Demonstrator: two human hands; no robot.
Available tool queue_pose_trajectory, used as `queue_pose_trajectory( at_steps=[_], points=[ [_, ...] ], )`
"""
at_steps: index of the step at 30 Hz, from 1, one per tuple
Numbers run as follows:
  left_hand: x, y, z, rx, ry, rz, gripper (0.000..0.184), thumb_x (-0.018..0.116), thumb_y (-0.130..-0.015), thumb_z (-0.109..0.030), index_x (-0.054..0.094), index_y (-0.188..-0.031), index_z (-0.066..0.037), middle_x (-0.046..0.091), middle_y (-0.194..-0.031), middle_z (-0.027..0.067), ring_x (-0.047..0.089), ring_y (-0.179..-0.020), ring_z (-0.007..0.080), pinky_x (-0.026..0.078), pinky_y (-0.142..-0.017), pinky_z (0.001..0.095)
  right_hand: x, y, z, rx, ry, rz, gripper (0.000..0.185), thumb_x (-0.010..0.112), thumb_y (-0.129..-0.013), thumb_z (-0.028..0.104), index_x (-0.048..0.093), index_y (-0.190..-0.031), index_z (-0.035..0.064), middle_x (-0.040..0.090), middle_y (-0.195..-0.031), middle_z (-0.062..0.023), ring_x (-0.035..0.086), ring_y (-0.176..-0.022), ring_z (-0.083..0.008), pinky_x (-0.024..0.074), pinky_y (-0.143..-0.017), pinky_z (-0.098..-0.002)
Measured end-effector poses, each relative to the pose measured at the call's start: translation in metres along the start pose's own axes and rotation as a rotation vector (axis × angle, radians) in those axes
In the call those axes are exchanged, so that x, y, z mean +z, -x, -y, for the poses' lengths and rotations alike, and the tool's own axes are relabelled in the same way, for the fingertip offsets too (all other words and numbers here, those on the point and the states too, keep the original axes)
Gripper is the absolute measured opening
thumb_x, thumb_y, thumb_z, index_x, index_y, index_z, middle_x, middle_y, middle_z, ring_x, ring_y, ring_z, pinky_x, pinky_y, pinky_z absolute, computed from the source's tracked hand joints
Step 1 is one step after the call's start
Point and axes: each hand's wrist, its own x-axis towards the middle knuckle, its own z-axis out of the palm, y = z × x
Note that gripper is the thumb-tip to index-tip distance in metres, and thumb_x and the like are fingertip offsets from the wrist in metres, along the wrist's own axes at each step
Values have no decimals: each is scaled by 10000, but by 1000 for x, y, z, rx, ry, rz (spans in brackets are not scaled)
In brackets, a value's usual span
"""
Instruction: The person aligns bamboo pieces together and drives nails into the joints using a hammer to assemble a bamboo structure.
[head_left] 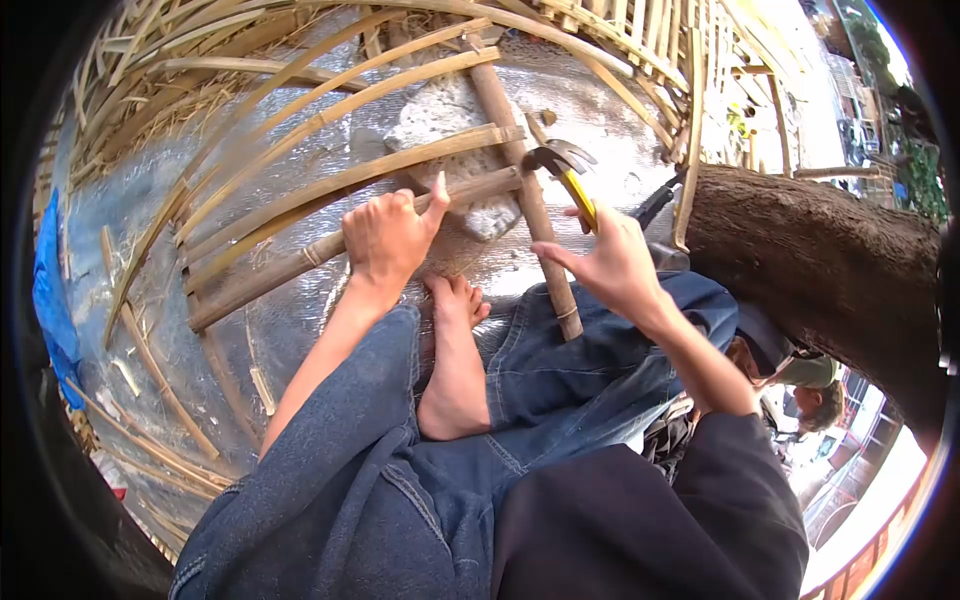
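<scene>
Since its right end meets the crosspiece (553,245) above a pale stone (425,112), the bamboo pole (268,281) seems backed there; my left fingers (372,215) grasp its middle, probably to steady it, while my right fingers (614,228) clench the hammer (576,190), its head just beside the joint.

On my feed the hammer (579,192) head's blurred, handle end hidden by the R hand (618,265). Bamboo slats (640,30) cut off at top; bkgd clutter (868,100) too small to ID.

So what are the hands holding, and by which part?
The right hand holds a hammer by its yellow handle; the left hand grips a bamboo pole partway along.
</scene>
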Motion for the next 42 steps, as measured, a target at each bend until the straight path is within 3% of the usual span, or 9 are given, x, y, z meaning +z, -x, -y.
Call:
queue_pose_trajectory(
  at_steps=[11,14,20,25,28,29,36,38,42],
  points=[
    [-12,-20,14,-99,-2,-4,676,487,-935,-583,703,-642,-14,602,-596,280,633,-593,456,495,-576,524,34,-9,30,181,-97,-24,464,835,-731,185,577,-1058,-21,612,-952,-205,623,-890,-394,490,-769,-445],
    [-5,-18,14,-128,-17,1,685,475,-939,-585,704,-648,-9,607,-610,286,640,-612,457,497,-590,530,43,-9,25,171,-56,-68,447,854,-725,142,611,-1061,-25,658,-896,-180,661,-831,-316,514,-760,-391],
    [-6,-18,14,-125,-3,86,687,464,-947,-614,719,-720,-18,634,-653,279,653,-658,456,504,-637,548,19,-15,36,178,-178,-65,314,703,-903,261,612,-927,-39,606,-801,-217,606,-743,-381,465,-687,-431],
    [-22,-22,25,118,170,139,815,433,-907,-741,695,-801,24,648,-647,234,659,-668,440,507,-658,537,-21,-33,45,295,-335,99,338,538,-1033,284,589,-904,-25,451,-582,-100,400,-545,-164,353,-526,-384],
    [-42,-46,32,-9,328,554,770,544,-873,-715,700,-783,34,642,-650,224,665,-679,382,508,-685,470,-35,-46,41,269,-379,111,379,503,-1054,319,569,-903,-22,405,-602,-32,369,-573,-105,334,-520,-343],
    [-48,-52,32,-89,425,826,762,578,-856,-711,711,-791,37,659,-700,245,678,-732,383,513,-734,468,-37,-49,39,256,-371,92,383,498,-1055,323,567,-903,-22,413,-607,-43,366,-578,-109,335,-524,-343],
    [-40,-46,34,-92,433,704,729,636,-868,-642,677,-770,79,516,-552,195,527,-540,257,446,-593,409,-35,-49,52,138,-240,92,356,466,-1060,313,580,-980,-15,549,-666,-185,535,-609,-327,410,-601,-447],
    [-46,-49,31,-99,353,776,771,593,-851,-702,718,-863,59,642,-748,293,664,-784,418,505,-750,478,-36,-51,59,11,-141,109,330,439,-1061,291,570,-1048,-12,586,-708,-238,591,-671,-420,439,-640,-500],
    [-45,-45,31,-9,332,697,764,593,-855,-693,715,-867,61,647,-788,311,657,-837,443,506,-757,484,-44,-74,55,-34,136,326,404,424,-1063,340,605,-948,-3,562,-626,-211,558,-543,-371,433,-561,-486]
  ],
)
